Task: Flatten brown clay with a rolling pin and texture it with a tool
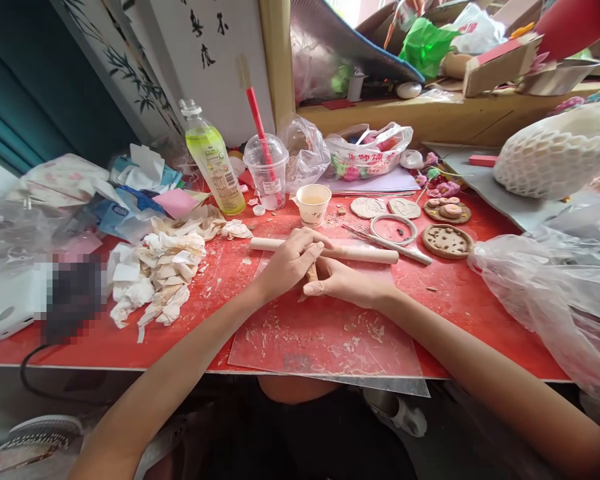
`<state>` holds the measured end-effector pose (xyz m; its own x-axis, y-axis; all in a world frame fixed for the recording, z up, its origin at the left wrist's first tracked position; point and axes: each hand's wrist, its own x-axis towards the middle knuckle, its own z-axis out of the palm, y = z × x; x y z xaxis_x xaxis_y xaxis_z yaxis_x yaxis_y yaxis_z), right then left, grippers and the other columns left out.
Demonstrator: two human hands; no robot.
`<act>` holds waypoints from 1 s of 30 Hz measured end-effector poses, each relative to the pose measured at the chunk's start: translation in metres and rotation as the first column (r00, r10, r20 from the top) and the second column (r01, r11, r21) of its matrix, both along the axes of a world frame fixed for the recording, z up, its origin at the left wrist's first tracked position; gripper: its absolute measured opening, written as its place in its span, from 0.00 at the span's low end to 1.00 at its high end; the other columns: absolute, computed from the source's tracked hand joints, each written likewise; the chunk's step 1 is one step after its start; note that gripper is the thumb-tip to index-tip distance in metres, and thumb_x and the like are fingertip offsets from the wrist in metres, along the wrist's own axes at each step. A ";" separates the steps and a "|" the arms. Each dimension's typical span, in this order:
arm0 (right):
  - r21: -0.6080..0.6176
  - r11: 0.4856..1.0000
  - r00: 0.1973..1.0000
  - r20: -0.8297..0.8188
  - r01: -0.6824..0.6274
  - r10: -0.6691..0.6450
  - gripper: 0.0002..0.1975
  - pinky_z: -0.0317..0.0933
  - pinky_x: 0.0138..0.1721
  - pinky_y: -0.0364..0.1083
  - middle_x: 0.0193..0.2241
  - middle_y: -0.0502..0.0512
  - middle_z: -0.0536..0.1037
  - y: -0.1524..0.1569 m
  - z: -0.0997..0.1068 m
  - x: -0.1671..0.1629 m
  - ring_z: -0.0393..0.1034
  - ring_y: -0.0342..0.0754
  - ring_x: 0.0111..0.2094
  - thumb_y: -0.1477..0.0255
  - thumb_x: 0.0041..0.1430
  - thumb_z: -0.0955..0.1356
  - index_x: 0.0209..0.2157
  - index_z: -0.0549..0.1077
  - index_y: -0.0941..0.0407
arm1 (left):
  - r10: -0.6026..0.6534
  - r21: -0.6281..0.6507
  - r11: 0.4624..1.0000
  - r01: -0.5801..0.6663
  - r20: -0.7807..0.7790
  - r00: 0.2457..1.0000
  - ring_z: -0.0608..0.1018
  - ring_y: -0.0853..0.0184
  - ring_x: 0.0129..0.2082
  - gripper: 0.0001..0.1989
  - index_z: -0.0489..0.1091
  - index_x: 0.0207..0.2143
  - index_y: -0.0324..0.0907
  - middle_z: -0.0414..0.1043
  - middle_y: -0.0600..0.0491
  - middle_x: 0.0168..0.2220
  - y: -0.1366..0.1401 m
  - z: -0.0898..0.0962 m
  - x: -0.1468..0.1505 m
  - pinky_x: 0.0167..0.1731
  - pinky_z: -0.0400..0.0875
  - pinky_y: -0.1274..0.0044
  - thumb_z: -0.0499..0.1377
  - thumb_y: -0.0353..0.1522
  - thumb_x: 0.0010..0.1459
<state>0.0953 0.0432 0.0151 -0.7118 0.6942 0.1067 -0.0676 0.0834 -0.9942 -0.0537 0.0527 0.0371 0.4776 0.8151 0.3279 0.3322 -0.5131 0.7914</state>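
Between my two hands is a small piece of brown clay, mostly covered by the fingers. My left hand curls over it from the left and above, its thumb pressed against it. From the right, my right hand closes on the same piece, with the thumb at its lower end. Just behind the hands lies a pale wooden rolling pin, partly hidden by the left fingers. Under both hands is a clear plastic sheet with clay crumbs on it.
Behind the rolling pin stand a paper cup, a plastic cup and a drink bottle. Crumpled tissues lie left. Toward the right are a round clay dish, a ring and a plastic bag.
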 end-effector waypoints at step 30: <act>-0.130 0.986 0.993 -0.030 0.106 -0.111 0.23 0.66 0.47 0.51 0.45 0.59 0.74 0.006 0.012 0.020 0.73 0.48 0.42 0.68 0.56 0.69 0.52 0.64 0.58 | -0.055 -0.183 0.980 0.074 0.110 0.992 0.76 0.65 0.43 0.16 0.63 0.42 0.41 0.69 0.49 0.44 0.012 -0.004 -0.018 0.43 0.73 0.71 0.61 0.36 0.53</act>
